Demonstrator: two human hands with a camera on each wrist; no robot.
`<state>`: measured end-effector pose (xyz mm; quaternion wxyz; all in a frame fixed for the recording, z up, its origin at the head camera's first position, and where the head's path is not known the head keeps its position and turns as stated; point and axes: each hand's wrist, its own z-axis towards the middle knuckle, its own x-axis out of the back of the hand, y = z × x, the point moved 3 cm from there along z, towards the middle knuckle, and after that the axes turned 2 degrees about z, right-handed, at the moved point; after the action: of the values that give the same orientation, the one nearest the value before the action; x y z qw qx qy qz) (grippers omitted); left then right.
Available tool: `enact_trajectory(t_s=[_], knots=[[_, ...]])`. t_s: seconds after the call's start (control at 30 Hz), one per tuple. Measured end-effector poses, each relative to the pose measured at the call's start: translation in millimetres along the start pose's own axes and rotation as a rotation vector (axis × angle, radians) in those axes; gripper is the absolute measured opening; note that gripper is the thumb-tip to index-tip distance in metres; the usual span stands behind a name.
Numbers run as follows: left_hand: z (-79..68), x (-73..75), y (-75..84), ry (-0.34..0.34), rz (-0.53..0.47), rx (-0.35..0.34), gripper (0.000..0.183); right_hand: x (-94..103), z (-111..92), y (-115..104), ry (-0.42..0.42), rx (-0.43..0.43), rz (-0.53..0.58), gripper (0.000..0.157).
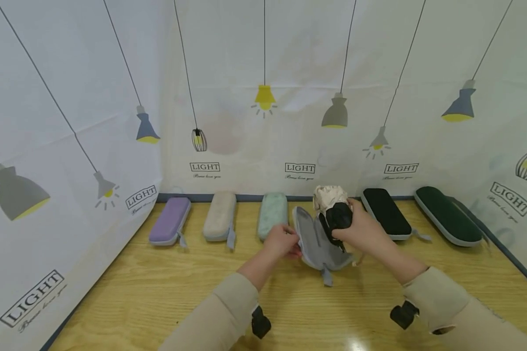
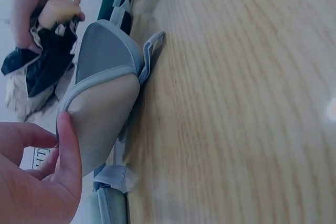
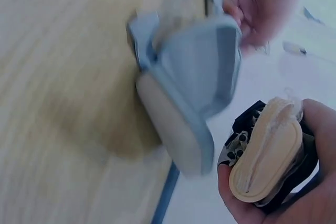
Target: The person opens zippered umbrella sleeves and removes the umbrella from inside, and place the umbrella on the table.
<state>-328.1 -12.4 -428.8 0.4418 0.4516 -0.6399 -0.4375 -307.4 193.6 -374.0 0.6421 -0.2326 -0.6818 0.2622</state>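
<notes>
- Closest in the head view, two beige sleeves stretch over the wooden table, a small black device at each cuff.
- The left hand pinches the edge of a grey-lined case, which gapes wide, its pull tab toward the person.
- The right hand grips a black-and-cream fabric bundle up by the case's mouth; whether the two touch, I can't tell from here.
- Along the back lie a purple case, a cream case and a mint case to the left, a black case and a dark green case to the right, before a lamp-printed backdrop.
- In the left wrist view, thumb and fingers nip the rim of the grey-lined case, its pale outside showing.
- In the right wrist view, fingers and thumb wrap the fabric bundle, a pale rounded end piece showing; a gap parts it from the case.
</notes>
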Motion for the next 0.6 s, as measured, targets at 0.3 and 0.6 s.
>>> enact_trajectory(t_s=[0.3, 0.6], knots=[[2.1, 12.6, 6.4, 0.096, 0.082, -0.033, 0.005, 18.1, 4.8, 33.2, 0.017, -0.117, -0.053, 0.106], [-1.4, 17.3, 8.6, 0.130, 0.103, -0.051, 0.010, -13.1, 13.1, 64.5, -0.062, -0.121, -0.097, 0.105]])
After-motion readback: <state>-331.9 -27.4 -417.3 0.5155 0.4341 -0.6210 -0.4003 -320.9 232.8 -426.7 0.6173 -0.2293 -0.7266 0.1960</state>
